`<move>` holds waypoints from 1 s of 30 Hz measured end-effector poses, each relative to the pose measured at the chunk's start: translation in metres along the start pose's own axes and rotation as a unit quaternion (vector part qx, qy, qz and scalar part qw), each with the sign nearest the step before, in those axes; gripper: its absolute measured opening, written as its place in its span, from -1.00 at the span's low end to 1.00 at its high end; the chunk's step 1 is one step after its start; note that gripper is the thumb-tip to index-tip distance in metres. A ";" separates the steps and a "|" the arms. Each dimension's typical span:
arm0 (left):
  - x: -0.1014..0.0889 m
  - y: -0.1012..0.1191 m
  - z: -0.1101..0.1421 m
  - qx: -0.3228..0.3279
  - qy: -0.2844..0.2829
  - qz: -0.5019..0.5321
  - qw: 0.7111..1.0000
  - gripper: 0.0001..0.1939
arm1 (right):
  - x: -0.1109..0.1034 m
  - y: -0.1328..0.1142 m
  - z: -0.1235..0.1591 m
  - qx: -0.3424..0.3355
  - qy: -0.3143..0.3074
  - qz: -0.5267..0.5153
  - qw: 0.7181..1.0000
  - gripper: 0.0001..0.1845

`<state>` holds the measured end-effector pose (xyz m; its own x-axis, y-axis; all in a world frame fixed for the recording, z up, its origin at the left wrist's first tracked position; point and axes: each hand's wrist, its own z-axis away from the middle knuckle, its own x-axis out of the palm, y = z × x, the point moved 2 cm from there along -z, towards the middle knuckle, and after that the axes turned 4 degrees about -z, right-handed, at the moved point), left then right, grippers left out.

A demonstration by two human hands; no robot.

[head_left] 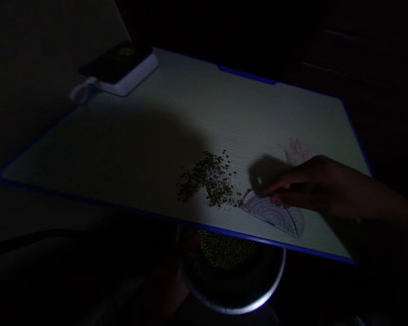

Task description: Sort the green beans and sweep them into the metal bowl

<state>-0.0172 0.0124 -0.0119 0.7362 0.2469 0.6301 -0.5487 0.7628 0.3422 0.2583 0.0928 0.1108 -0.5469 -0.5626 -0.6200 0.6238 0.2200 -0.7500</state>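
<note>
My right hand (302,185) pinches a clear semicircular protractor (272,215) by its curved edge. The protractor rests on a pale board (149,181) with blue edging, at the right side of a scattered heap of small green beans (211,179) mixed with pale bits. Below the board's near edge, my left hand (175,290) grips the left side of a round metal bowl (255,303), dim in the shadow. Green beans (224,251) lie inside the bowl, partly under the board's overhang. Most of the left hand's fingers are hidden in the dark.
A small pile of pale grains (296,150) lies on the board beyond my right hand. At the far left corner stands a white box-like object with a dark top (129,74) and a strap (83,90). A dark cable (37,237) curves in from the left. Surroundings are very dark.
</note>
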 end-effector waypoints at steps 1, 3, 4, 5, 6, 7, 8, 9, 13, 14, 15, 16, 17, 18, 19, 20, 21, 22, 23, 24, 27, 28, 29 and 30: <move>-0.001 0.001 0.000 -0.002 0.002 -0.002 1.000 -0.50 | -0.004 0.004 0.002 0.008 0.003 0.003 1.000 -0.69; -0.003 0.002 -0.001 -0.011 0.007 -0.007 1.000 -0.44 | -0.011 0.012 0.007 0.023 0.013 0.012 1.000 -0.69; -0.004 0.001 -0.001 -0.015 0.008 -0.008 1.000 -0.43 | -0.014 0.014 0.009 0.029 0.022 0.017 0.999 -0.69; -0.005 0.001 -0.002 -0.017 0.009 -0.007 1.000 -0.43 | -0.017 0.016 0.010 0.032 0.035 0.022 0.999 -0.68; -0.006 0.000 -0.003 -0.017 0.009 -0.005 1.000 -0.44 | -0.019 0.016 0.011 0.031 0.053 0.026 0.998 -0.68; -0.007 -0.002 -0.004 -0.016 0.010 -0.002 1.000 -0.47 | -0.020 0.016 0.012 0.029 0.073 0.030 0.996 -0.69; -0.007 -0.003 -0.005 -0.014 0.012 0.001 1.000 -0.52 | -0.020 0.015 0.011 0.027 0.092 0.035 0.995 -0.70; -0.008 -0.004 -0.005 -0.014 0.014 0.005 1.000 -0.57 | -0.020 0.013 0.010 0.025 0.110 0.041 0.993 -0.71; -0.009 -0.004 -0.005 -0.029 0.014 0.011 0.999 -0.61 | -0.010 0.007 0.001 0.008 0.134 0.051 0.990 -0.71; -0.008 -0.003 -0.004 -0.034 0.013 0.012 0.999 -0.59 | -0.007 0.006 -0.001 -0.001 0.126 0.048 0.991 -0.71; -0.008 -0.001 -0.003 -0.037 0.012 0.014 0.999 -0.58 | -0.003 0.004 -0.004 -0.012 0.113 0.043 0.993 -0.72; -0.007 0.000 -0.002 -0.037 0.010 0.016 0.999 -0.56 | 0.000 0.003 -0.006 -0.021 0.098 0.037 0.994 -0.72; -0.007 0.002 -0.001 -0.037 0.009 0.018 0.999 -0.54 | 0.002 0.001 -0.007 -0.030 0.083 0.031 0.996 -0.73; -0.006 0.003 0.000 -0.037 0.008 0.019 0.999 -0.52 | 0.005 0.000 -0.009 -0.038 0.071 0.025 0.996 -0.73; -0.005 0.004 0.001 -0.037 0.007 0.020 0.999 -0.49 | 0.007 -0.002 -0.009 -0.049 0.061 0.022 0.997 -0.73; -0.004 0.005 0.001 -0.038 0.007 0.020 0.999 -0.47 | 0.008 -0.003 -0.009 -0.061 0.054 0.021 0.996 -0.74; -0.004 0.005 0.001 -0.040 0.008 0.019 0.999 -0.45 | 0.009 -0.005 -0.009 -0.075 0.051 0.020 0.996 -0.75; -0.004 0.004 0.001 -0.043 0.011 0.018 0.999 -0.44 | 0.009 -0.006 -0.008 -0.085 0.051 0.019 0.995 -0.76; -0.004 0.003 0.001 -0.043 0.014 0.018 0.999 -0.44 | 0.008 -0.007 -0.007 -0.089 0.053 0.018 0.994 -0.76; -0.004 0.002 0.000 -0.041 0.017 0.018 0.999 -0.44 | 0.007 -0.007 -0.006 -0.088 0.058 0.016 0.994 -0.76; -0.004 -0.001 -0.001 -0.023 0.026 0.021 0.999 -0.44 | 0.002 -0.006 0.000 -0.063 0.073 0.016 0.995 -0.74; -0.004 -0.002 -0.001 -0.015 0.030 0.021 0.999 -0.44 | 0.000 -0.006 0.001 -0.059 0.071 0.015 0.996 -0.74; -0.004 -0.003 -0.001 -0.008 0.034 0.021 0.999 -0.42 | 0.000 -0.006 0.002 -0.058 0.060 0.011 0.996 -0.75; -0.004 -0.004 -0.001 -0.004 0.039 0.020 0.999 -0.41 | 0.000 -0.007 0.003 -0.060 0.045 0.005 0.997 -0.75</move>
<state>-0.0180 0.0093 -0.0169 0.7424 0.3223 0.5873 -0.5750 0.7563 0.3119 0.2555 0.0890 0.1163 -0.5923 -0.4879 -0.6412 0.5609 0.3217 -0.7628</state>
